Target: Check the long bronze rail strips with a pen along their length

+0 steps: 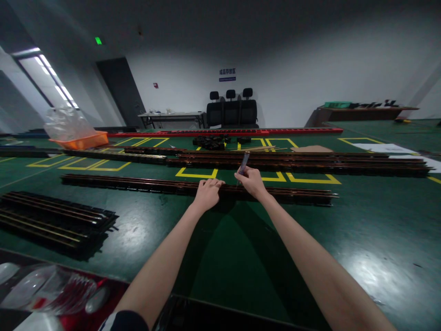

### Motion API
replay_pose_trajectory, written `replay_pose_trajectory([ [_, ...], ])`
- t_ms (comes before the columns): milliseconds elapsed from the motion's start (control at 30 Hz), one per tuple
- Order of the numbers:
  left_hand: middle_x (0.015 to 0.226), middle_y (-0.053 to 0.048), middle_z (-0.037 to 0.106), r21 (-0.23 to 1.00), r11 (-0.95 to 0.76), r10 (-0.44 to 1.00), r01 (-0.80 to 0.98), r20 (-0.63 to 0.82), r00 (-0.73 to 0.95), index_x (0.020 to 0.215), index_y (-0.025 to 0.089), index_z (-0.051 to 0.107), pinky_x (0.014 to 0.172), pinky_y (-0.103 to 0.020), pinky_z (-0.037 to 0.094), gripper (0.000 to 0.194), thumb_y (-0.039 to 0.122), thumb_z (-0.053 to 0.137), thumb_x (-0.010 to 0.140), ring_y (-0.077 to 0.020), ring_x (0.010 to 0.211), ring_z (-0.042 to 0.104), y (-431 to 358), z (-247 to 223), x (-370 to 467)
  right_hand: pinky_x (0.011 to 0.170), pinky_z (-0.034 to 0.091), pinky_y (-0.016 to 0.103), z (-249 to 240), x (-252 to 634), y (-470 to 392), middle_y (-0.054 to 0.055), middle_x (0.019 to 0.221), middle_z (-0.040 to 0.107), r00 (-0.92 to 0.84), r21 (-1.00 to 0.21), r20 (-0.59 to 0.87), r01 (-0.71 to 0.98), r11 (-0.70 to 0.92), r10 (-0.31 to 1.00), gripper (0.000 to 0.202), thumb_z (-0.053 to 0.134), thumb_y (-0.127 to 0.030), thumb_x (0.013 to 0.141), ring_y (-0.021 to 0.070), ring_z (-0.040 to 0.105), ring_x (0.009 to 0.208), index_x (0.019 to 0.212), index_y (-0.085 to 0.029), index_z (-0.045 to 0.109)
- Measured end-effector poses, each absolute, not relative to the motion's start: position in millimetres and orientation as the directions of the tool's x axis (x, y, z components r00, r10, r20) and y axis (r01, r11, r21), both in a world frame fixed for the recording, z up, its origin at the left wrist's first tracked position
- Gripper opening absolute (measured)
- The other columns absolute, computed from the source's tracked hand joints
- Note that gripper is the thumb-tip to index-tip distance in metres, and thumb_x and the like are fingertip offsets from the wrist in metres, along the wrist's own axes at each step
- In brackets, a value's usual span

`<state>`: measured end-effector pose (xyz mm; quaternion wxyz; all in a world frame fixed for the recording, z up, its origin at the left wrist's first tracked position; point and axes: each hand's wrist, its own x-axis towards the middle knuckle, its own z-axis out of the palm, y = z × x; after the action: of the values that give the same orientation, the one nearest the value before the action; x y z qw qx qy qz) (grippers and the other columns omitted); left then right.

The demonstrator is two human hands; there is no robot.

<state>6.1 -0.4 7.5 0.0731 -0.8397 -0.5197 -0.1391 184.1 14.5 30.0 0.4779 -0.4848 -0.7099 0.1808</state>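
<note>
I see my left hand (206,193) lying fingers-down on the long dark rail (193,187) that stretches across the green floor (241,257), curled over its top; it presses on the rail but I cannot tell whether it really clasps it. My right hand (253,182) sits just beside it on the same rail, its grip clenched around a pen-like tool (244,162) that stands tilted up and away from me, tip down at the rail. The rail lies crosswise in the middle of the floor, well short of the far wall. Beyond it more long rails (296,163) lie in parallel over yellow floor markings (196,174). Toward the left edge of the floor sits a stack of shorter rails (55,220), and farther back an orange tray (81,140).
</note>
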Motion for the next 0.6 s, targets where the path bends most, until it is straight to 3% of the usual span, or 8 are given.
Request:
replay_pose_trajectory([
  [300, 0.119, -0.004, 0.062, 0.042, -0.435, 0.866, 0.900, 0.295, 0.404, 0.116, 0.024, 0.055, 0.095, -0.039, 0.034, 0.051, 0.002, 0.037, 0.074, -0.0203, 0.113, 0.052, 2.5, 7.2, 1.6, 0.054, 0.040, 0.026, 31.6, 183.7, 15.4, 0.000, 0.053, 0.055, -0.084, -0.757, 0.480, 0.464, 0.460, 0.874, 0.014, 0.055, -0.028, 0.072, 0.0149, 0.053, 0.052, 0.062, -0.018, 0.053],
  [600, 0.120, -0.008, 0.061, 0.025, -0.468, 0.847, 0.883, 0.296, 0.441, 0.121, 0.017, 0.053, 0.096, -0.040, 0.035, 0.044, 0.011, 0.035, 0.081, -0.0217, 0.111, 0.053, -0.9, 6.3, -0.8, 0.054, 0.040, 0.026, 31.5, 184.6, 15.3, 0.000, 0.053, 0.054, -0.075, -0.766, 0.477, 0.454, 0.456, 0.876, 0.014, 0.054, -0.029, 0.071, 0.0149, 0.053, 0.052, 0.063, -0.018, 0.054],
])
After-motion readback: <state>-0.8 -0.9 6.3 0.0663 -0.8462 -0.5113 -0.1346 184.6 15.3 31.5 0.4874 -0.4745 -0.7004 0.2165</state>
